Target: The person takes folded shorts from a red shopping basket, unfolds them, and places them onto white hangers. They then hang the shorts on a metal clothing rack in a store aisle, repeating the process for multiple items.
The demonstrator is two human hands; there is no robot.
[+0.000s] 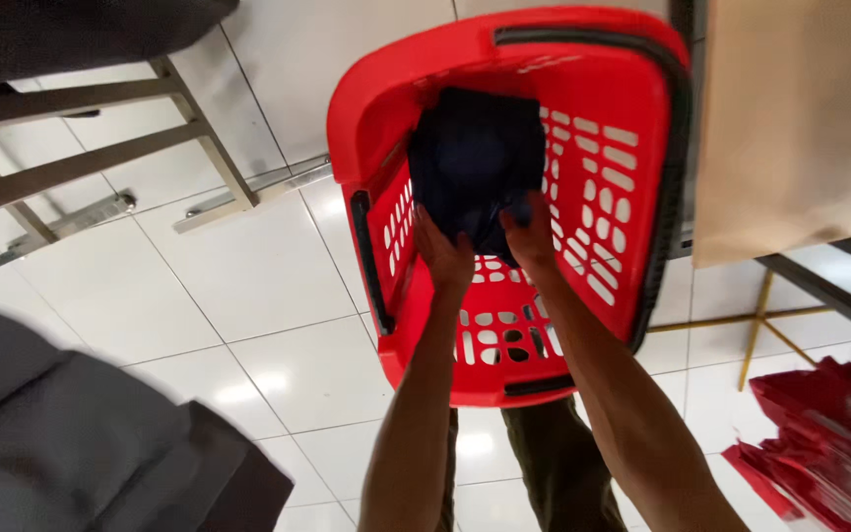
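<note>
Head view, looking straight down. Nearest: two bare forearms reaching away from the body, over dark trousers [554, 463] and white floor tiles [248, 266]. Both extended nearly straight, wrists dipped into a red plastic basket [642, 89] sitting on the floor.

Left hand [445, 258]: fingers curled up and closed on the near left edge of a dark folded cloth [475, 163]. Right hand [532, 236]: likewise closed, pinching the near right edge of the same cloth, thumb side toward the middle. Hands close together, just apart.

Cloth inside the basket, lying against its far wall and bottom, bunched in soft folds, dark navy or black. Basket walls slotted, black handles [366, 256] folded down along the rim.

Step in hand, by the look of it: a two-handed grip on the cloth in the basket; impossible to tell whether going in or coming out. Next move calls for keeping both grips even so the folds hold together, and clearing the rim and handles.

Farther out: grey upholstery [61, 433] at lower left, metal frame legs [100, 148] upper left, a tan board [790, 118] upper right, more red plastic [819, 433] at right.
</note>
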